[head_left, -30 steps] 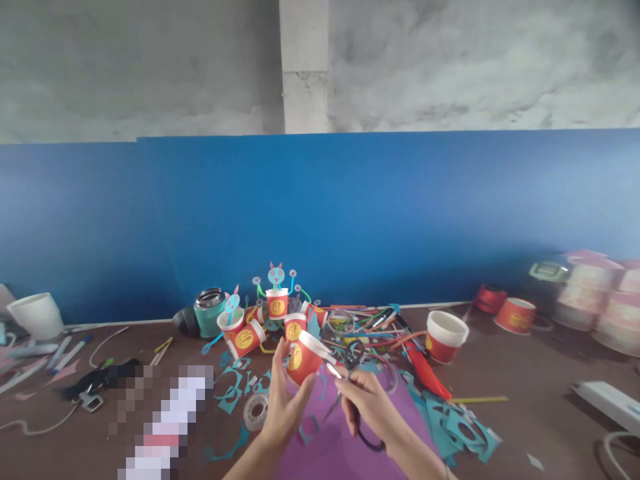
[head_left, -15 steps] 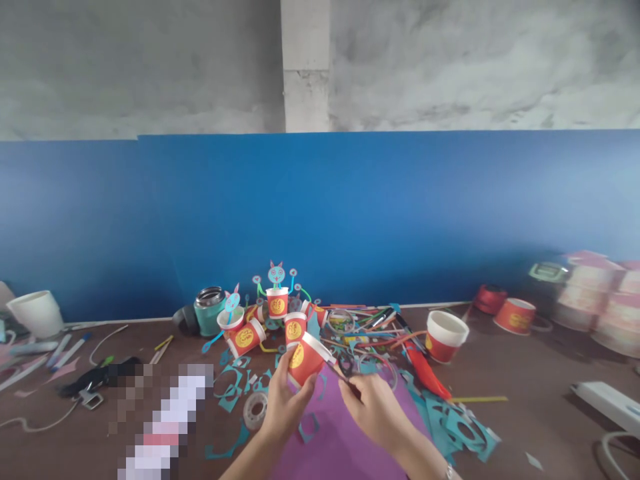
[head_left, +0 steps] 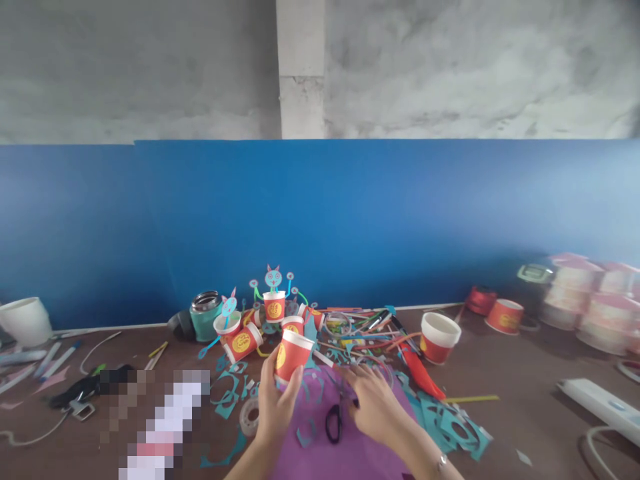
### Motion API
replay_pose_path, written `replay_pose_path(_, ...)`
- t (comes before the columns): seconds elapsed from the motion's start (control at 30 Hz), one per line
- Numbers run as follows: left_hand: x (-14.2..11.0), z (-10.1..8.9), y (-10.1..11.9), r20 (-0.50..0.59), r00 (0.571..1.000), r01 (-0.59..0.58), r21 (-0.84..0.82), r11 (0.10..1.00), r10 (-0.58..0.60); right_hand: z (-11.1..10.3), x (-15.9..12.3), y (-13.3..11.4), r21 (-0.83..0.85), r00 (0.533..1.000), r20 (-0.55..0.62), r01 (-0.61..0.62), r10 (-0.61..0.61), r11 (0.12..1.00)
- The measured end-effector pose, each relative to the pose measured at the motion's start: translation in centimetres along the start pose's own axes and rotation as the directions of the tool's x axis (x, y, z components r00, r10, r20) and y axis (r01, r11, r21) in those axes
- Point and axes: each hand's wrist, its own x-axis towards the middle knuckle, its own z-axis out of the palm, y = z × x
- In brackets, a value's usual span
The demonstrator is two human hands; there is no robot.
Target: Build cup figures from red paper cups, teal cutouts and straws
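Note:
My left hand [head_left: 277, 393] is wrapped around a red paper cup [head_left: 293, 360] with a white rim and a yellow print, held slightly tilted above the work surface. Dark-handled scissors [head_left: 333, 425] are at my right hand [head_left: 373, 400], one handle loop hanging toward me and the other partly hidden by the thumb. That hand's index finger extends forward, close to a small white tube [head_left: 323, 359]. Below both hands lies a purple sheet [head_left: 320, 457]. Beyond the held cup, a red cup [head_left: 275, 307] carries a blue cat-like paper face with arms.
Blue paper scraps [head_left: 457, 427] lie at right, near a stacked red-and-white cup [head_left: 440, 338]. A tape roll [head_left: 249, 417] sits left of my left hand. Farther back are a teal flask [head_left: 205, 320] and several colored sticks. A white power strip [head_left: 600, 403] lies far right.
The scissors have turned, so a handle loop now hangs toward me below my right hand. The held cup has tipped more upright and moved away from my right hand.

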Motion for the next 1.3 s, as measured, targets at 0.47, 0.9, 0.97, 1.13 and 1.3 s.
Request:
replay_pose_path(0.47, -0.6, 1.0, -0.9, 0.190, 0.980, 0.131, -0.377, 0.917, -0.062, 1.8, 9.7, 1.3, -0.271, 1.000, 0.029, -0.002, 0.010, 0.963)
replay_pose_path(0.9, -0.6, 0.7, -1.2, 0.224, 0.950, 0.287, -0.364, 0.886, -0.216, 0.1, 8.0, 1.5, -0.131, 0.994, -0.110, -0.007, -0.008, 0.991)
replay_pose_path(0.97, -0.7, 0.7, -1.1, 0.235, 0.943, 0.315, -0.392, 0.864, -0.237, 0.0, 7.9, 1.6, -0.065, 0.986, -0.164, 0.010, -0.021, 0.998)
replay_pose_path(1.13, -0.7, 0.8, -1.4, 0.234, 0.909, 0.416, -0.440, 0.796, -0.345, -0.3, 7.9, 1.6, 0.133, 0.941, -0.338, 0.024, 0.023, 0.991)
replay_pose_path(1.3, -0.4, 1.0, -1.1, 0.286, 0.871, 0.491, -0.517, 0.701, -0.400, -2.1, 7.4, 0.0, 0.501, 0.832, -0.515, 0.095, 0.208, 0.860)
